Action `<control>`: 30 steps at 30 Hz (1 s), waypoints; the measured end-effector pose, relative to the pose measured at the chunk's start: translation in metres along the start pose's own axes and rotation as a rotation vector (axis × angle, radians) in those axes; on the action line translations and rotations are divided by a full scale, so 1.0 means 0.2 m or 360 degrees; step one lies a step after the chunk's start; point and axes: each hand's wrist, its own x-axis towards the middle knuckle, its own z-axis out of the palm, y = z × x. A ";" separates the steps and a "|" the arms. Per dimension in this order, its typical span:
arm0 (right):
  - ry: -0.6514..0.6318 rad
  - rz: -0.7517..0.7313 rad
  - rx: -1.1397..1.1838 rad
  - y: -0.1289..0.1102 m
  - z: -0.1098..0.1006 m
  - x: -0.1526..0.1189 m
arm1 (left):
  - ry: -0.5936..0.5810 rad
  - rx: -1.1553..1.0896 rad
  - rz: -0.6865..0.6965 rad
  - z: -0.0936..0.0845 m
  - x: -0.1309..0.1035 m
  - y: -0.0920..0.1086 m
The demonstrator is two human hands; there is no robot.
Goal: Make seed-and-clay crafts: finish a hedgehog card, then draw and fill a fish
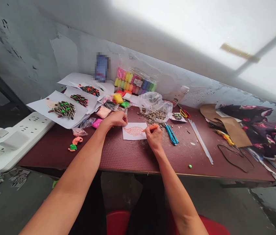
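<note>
A small white sheet of paper [141, 136] lies on the dark red table, bearing an orange hedgehog-like drawing [134, 131] filled with short strokes. My left hand [118, 119] is closed, its fingertips at the sheet's upper left corner. In my right hand [154, 137] an orange marker [153, 126] is gripped, its tip end at the right side of the drawing. A heap of striped seeds [153, 115] lies just behind the paper, partly under a clear plastic bag [156, 102]. Close to my right hand rests a teal utility knife [171, 134].
Paper sheets with seed-covered hedgehogs [65, 109] overlap at the left, beside a white power strip [18, 140]. Coloured clay packs [133, 81] lean against the wall. Rightward lie scissors [184, 113], glue sticks [201, 142], a yellow glue gun [225, 137] and dark patterned cloth [260, 127].
</note>
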 end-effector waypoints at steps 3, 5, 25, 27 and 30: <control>-0.0010 -0.0018 -0.0027 0.00 0.00 0.00 | -0.0003 0.0000 0.0002 0.00 0.00 0.00; -0.0003 -0.0027 -0.0027 0.00 0.00 0.00 | -0.0002 0.0001 0.0002 0.00 0.00 0.00; -0.0011 -0.0096 -0.0058 0.01 0.01 0.00 | 0.0011 0.0022 -0.0007 0.00 -0.01 0.02; -0.0021 -0.0085 -0.0054 0.01 0.01 0.00 | 0.0009 0.0020 -0.0011 0.00 -0.01 0.02; -0.0012 -0.0067 -0.0061 0.00 0.01 -0.01 | 0.0010 0.0013 -0.0003 0.00 -0.01 0.02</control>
